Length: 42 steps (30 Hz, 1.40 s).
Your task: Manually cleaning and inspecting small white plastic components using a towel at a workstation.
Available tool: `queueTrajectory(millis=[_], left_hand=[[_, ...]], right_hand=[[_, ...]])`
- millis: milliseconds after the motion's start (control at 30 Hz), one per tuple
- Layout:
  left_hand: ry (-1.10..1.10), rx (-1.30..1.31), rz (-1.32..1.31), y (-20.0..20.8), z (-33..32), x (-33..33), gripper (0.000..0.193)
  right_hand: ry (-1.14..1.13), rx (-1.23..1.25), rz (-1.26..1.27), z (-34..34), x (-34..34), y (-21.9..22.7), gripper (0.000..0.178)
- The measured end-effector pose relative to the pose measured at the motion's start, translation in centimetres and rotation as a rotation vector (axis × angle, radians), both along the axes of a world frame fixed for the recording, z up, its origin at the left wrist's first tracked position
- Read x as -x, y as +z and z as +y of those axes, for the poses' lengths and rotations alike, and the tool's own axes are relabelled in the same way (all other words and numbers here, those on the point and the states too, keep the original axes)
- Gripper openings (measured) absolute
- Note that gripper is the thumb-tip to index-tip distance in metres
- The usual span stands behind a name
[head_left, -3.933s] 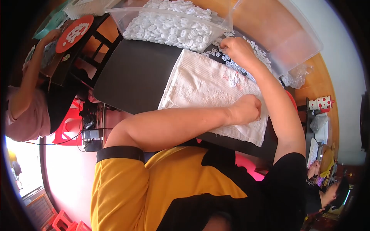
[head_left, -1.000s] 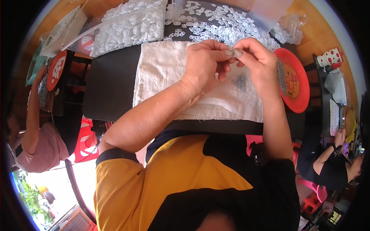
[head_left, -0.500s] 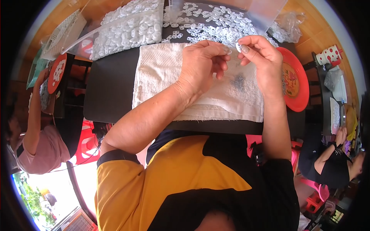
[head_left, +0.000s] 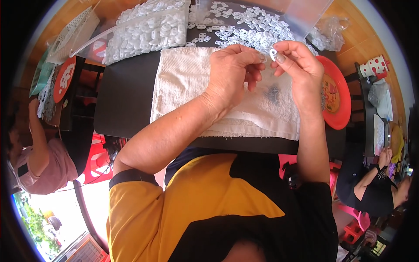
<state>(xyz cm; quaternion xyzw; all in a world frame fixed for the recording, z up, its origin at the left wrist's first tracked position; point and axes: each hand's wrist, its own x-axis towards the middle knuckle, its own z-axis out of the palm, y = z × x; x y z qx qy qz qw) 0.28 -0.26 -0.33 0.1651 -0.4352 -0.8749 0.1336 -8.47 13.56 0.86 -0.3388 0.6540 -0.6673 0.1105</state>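
Note:
My right hand [head_left: 301, 67] pinches a small white oval plastic piece with holes [head_left: 273, 54] between thumb and fingers. Close beside it, my left hand [head_left: 233, 67] has thumb and forefinger pressed together; whatever is between them is too small to make out. Both hands are above a folded cream towel [head_left: 181, 87] on a dark table. On the towel, below my hands, lies a little heap of fine dark grey bits [head_left: 273, 93]. Beyond my fingers, many similar white pieces [head_left: 262, 37] lie loose on the table.
A clear bag full of white pieces [head_left: 150, 35] lies at the far left, and a clear plastic bin [head_left: 305, 15] at the back. To the right sits a red plate [head_left: 342, 105]. Other people work at both sides, near a left-hand red plate [head_left: 59, 94] and a spotted cup [head_left: 373, 66].
My right hand has turned the white piece, so more of its face with the holes shows. My left fingers stay pinched close by. The person at left has lowered an arm.

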Motion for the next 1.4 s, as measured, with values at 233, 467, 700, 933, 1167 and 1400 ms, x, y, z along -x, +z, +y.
queueTrajectory(millis=[233,467,700,933,1167,1400], left_hand=[[-0.027,0.027,-0.005,-0.1,-0.1,-0.2,0.009],[-0.008,0.037,0.01,0.0,0.2,-0.3,0.008],[-0.027,0.033,0.057,0.0,0.3,-0.3,0.007],[-0.04,0.073,0.08,0.2,0.4,-0.4,0.008],[-0.053,0.237,0.167,0.1,0.9,-0.6,0.013],[-0.032,0.349,0.244,0.1,1.0,-0.7,0.02]], right_hand=[[-0.026,-0.013,0.042,-0.1,-0.4,0.0,0.015],[-0.037,0.002,0.079,-0.2,-0.7,-0.1,0.014],[0.004,-0.019,-0.059,-0.3,-0.8,0.3,0.016],[0.036,-0.073,-0.149,0.3,-0.4,0.5,0.018],[0.108,-0.084,-0.108,1.3,0.3,1.0,0.019],[0.124,-0.164,-0.139,1.1,-0.1,1.3,0.02]])
